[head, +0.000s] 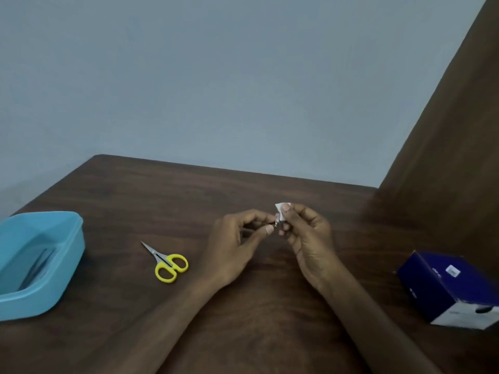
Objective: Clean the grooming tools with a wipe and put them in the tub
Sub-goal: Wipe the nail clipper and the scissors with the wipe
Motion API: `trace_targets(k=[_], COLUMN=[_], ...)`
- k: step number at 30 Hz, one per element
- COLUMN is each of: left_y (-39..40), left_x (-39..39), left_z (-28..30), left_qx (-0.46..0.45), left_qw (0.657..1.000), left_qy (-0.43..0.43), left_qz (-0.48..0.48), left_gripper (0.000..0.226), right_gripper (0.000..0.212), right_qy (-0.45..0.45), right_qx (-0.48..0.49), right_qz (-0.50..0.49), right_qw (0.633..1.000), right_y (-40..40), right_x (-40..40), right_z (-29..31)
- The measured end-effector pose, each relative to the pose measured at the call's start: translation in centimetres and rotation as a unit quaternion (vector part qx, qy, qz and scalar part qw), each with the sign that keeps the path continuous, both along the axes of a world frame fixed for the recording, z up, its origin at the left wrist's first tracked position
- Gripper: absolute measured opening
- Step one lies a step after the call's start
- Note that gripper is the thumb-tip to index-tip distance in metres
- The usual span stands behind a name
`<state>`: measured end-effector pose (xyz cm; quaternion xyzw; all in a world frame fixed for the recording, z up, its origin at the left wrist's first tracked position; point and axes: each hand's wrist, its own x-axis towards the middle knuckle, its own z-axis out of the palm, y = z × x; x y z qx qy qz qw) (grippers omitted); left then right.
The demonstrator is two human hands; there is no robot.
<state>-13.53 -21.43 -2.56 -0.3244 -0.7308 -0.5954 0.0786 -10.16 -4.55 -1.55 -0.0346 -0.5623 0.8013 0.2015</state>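
A small metal tool [276, 224] is pinched by the left hand [232, 247]; a white wipe [281, 211] is pinched by the right hand [307, 238]. Scissors [167, 261] lie at 9 o'clock, the tub [40, 260] beyond.

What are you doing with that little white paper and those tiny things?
A person is cleaning grooming tools. The left hand pinches a small metal tool, too hidden to name, while the right hand pinches a white wipe against it, above the table. Yellow-handled scissors lie on the table, outside the blue tub at the left. Something already lies inside the tub, but it is unclear what. A dark blue box sits at the right.
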Motion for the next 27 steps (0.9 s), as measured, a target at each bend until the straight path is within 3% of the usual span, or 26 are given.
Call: trace_targets(k=[8, 11, 13, 16, 23, 27], left_y=[-0.3, -0.1, -0.1, 0.0, 0.1, 0.0], left_x=[-0.7, -0.6, -0.6, -0.9, -0.4, -0.5], left_z=[-0.5, -0.4, -0.3, -0.2, -0.4, -0.4], left_qx=[0.025, 0.013, 0.011, 0.017, -0.012, 0.015], left_qw=[1.000, 1.000, 1.000, 1.000, 0.999, 0.999], left_qy=[-0.013, -0.017, -0.014, -0.023, -0.033, -0.039], left_qz=[0.011, -0.010, -0.009, 0.000, -0.017, -0.017], left_gripper=[0.013, 0.013, 0.013, 0.013, 0.013, 0.015], right_gripper=[0.022, 0.006, 0.025, 0.005, 0.016, 0.009], right_qy=[-0.013, -0.018, -0.020, -0.008, -0.008, -0.007], right_qx=[-0.010, -0.015, -0.015, -0.035, -0.041, -0.090], right_qz=[0.050, 0.048, 0.037, 0.046, 0.027, 0.067], right_qw=[0.999, 0.999, 0.999, 0.998, 0.999, 0.994], right_y=[0.4, 0.1, 0.1, 0.0, 0.0, -0.5], right_x=[-0.4, -0.6, -0.7, -0.7, -1.1, -1.2], right_z=[-0.3, -0.1, -0.3, -0.1, -0.4, -0.6])
